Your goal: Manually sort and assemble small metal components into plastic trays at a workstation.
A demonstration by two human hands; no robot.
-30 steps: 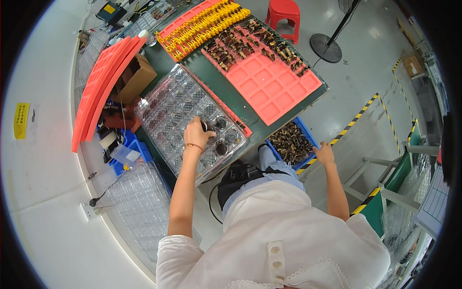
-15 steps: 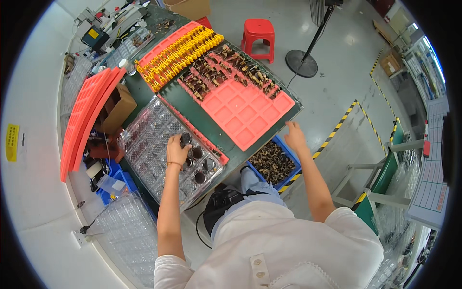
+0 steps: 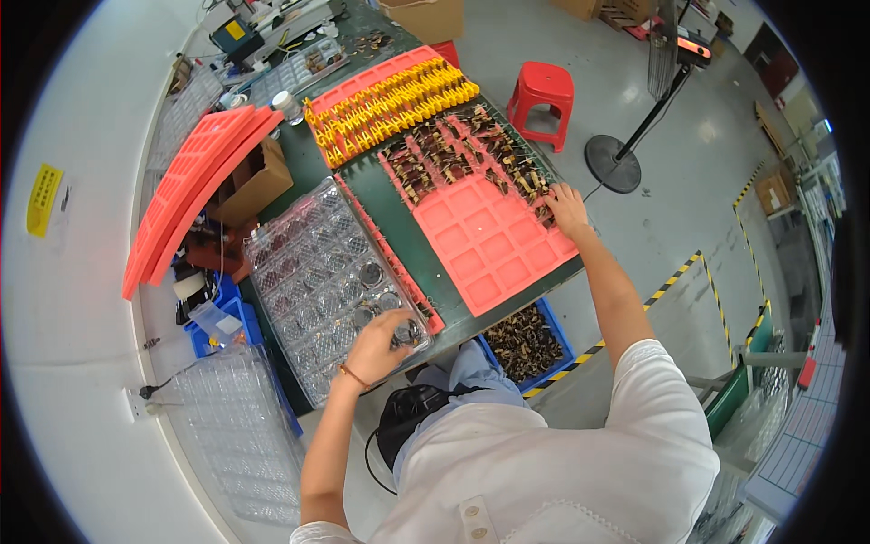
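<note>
My left hand (image 3: 379, 346) is over the near right corner of a clear plastic tray (image 3: 304, 272) with rows of round pockets. Its fingers curl around a dark round part (image 3: 399, 339), partly hidden by the hand. My right hand (image 3: 568, 213) reaches to the right edge of a pink foam tray (image 3: 480, 227) with square pockets. Its fingertips are closed together among small brown and black parts (image 3: 507, 154) with thin wires, lying along the tray's far side. What those fingertips pinch is too small to make out.
Beyond stands a pink tray lined with yellow clip-like pieces (image 3: 390, 104). Stacked pink trays (image 3: 195, 195) lean at the left by a cardboard box (image 3: 254, 186). Below the table edge is a blue bin (image 3: 526, 344) of small parts. A red stool (image 3: 544, 100) and a fan (image 3: 616, 163) stand beyond.
My right hand has moved from beside the pink tray's near corner forward onto the wired parts. My left hand has shifted toward the clear tray's near right corner. The whole view has turned slightly.
</note>
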